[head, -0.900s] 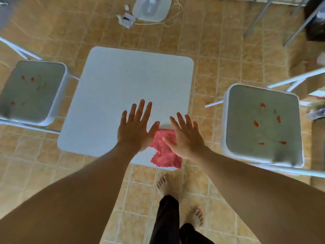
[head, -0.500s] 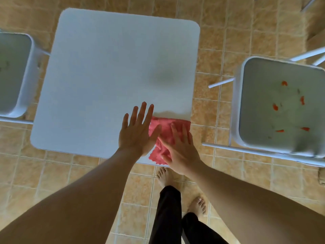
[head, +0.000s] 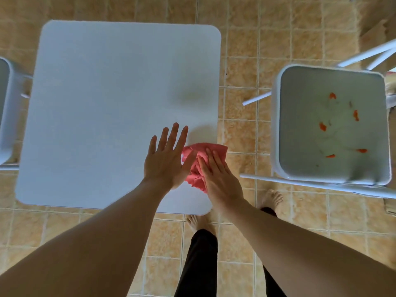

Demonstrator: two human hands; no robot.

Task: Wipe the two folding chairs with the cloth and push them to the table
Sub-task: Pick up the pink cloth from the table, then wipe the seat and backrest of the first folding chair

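A pink cloth (head: 215, 150) lies bunched at the near right corner of the white square table (head: 107, 103). My right hand (head: 220, 181) rests on top of the cloth, with fingers and thumb closing on its folds. My left hand (head: 165, 161) is flat and open over the table, just left of the cloth, its thumb touching the cloth's edge. The right folding chair (head: 276, 125) stands apart from the table on the right; several orange-red scraps (head: 322, 126) lie on its grey seat. Only the edge of the left folding chair (head: 6, 125) shows at the left border.
The floor is tan tile. My bare feet (head: 271, 198) and dark trouser legs stand at the table's near right corner. A strip of tile separates the table from the right chair. White chair legs (head: 372, 52) stick out at the upper right.
The view has shifted closer and to the right. My right hand has come down onto the cloth, which is now bunched up. My left hand stays spread beside it.
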